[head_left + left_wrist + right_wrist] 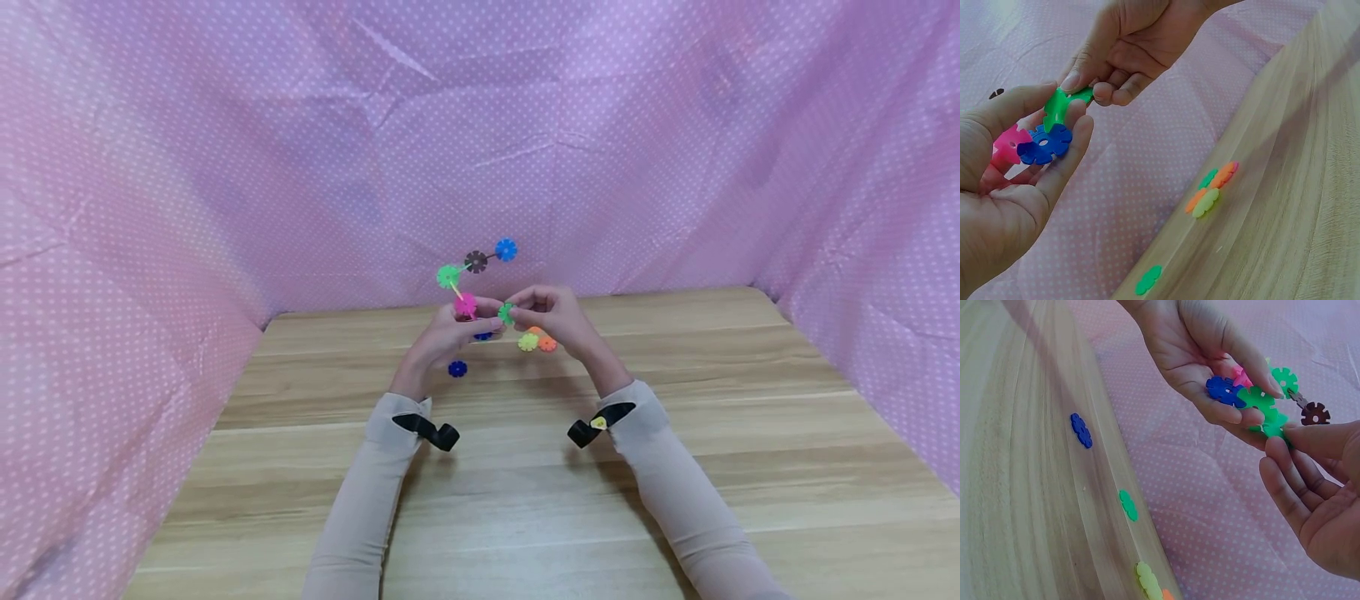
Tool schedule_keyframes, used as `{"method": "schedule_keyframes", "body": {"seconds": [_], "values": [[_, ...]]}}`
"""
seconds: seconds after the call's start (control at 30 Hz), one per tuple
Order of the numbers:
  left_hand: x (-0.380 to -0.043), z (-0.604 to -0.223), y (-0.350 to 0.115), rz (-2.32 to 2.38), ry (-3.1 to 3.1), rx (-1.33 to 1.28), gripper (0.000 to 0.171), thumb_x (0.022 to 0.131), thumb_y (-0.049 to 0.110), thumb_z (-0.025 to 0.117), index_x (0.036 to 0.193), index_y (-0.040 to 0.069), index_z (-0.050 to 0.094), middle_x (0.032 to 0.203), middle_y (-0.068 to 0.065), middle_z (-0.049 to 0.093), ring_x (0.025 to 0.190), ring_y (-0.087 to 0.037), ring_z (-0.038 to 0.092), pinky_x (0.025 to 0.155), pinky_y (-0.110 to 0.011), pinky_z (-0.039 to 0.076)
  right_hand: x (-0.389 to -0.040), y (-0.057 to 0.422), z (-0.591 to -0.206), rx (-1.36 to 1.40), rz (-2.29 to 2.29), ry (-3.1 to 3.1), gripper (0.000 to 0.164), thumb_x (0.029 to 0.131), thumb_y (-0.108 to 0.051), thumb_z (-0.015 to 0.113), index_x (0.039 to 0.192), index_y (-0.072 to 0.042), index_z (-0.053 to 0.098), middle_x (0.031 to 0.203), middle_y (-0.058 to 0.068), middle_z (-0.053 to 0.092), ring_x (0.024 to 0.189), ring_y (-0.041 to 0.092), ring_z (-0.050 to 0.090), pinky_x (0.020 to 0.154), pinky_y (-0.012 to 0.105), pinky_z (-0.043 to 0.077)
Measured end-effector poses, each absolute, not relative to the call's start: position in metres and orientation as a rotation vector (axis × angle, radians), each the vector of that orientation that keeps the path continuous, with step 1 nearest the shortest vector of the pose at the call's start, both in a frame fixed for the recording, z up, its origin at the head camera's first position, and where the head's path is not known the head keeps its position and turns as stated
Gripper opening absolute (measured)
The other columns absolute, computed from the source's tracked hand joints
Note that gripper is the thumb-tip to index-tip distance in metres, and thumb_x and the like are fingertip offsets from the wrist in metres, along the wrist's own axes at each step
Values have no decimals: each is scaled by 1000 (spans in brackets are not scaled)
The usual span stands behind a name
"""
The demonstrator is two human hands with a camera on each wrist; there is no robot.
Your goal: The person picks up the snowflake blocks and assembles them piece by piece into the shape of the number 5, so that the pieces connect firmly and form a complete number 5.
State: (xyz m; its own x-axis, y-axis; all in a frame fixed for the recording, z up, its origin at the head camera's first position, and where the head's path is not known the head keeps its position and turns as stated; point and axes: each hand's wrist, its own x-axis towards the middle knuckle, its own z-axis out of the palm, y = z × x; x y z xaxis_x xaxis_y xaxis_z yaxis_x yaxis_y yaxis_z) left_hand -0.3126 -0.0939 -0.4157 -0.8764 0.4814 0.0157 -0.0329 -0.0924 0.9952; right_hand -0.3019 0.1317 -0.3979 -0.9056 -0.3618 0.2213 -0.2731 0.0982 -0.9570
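My left hand (442, 337) grips a chain of notched plastic snowflake discs above the far part of the table. The chain rises from a pink disc (466, 305) through a green disc (447, 277) and a brown disc (476, 262) to a light blue disc (506, 249). In the left wrist view, a dark blue disc (1045, 143) and a green disc (1055, 110) sit between the left fingers and thumb. My right hand (561, 321) pinches another green disc (1274, 427) between thumb and fingers, touching the held green one. Whether these two interlock, I cannot tell.
Loose discs lie on the wooden table (510, 500): a dark blue disc (457, 368), a yellow disc (528, 342), an orange disc (547, 343) and a green disc (1127, 505). Pink dotted cloth (480, 150) hangs behind the table and at both sides.
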Motion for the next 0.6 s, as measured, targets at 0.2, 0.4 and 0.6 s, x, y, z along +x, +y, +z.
{"method": "schedule_keyframes", "body": {"seconds": [0.2, 0.4, 0.6], "values": [[-308, -412, -97, 2033, 1887, 462, 28, 97, 13, 71, 124, 7, 69, 116, -5, 73, 110, -26, 70, 106, -45, 54, -301, 133, -399, -653, -1939, 2274, 23, 95, -8, 71, 113, 6, 69, 92, 6, 75, 77, 14, 71, 79, 38, 64], [-311, -406, -108, 2122, 1882, 443, 29, 98, 5, 67, 126, 2, 65, 111, -4, 72, 100, -18, 72, 99, -33, 58, -301, 134, -400, -608, -1790, 2310, 28, 95, -12, 72, 118, 4, 69, 91, 9, 74, 80, 19, 70, 76, 30, 62], [-312, -403, -116, 2186, 1816, 446, 28, 99, -5, 60, 126, -2, 62, 108, -2, 73, 98, -16, 72, 96, -30, 59, -301, 126, -409, -623, -1549, 2319, 26, 95, -15, 73, 115, 1, 71, 93, 6, 75, 89, 27, 70, 88, 50, 60]]}}
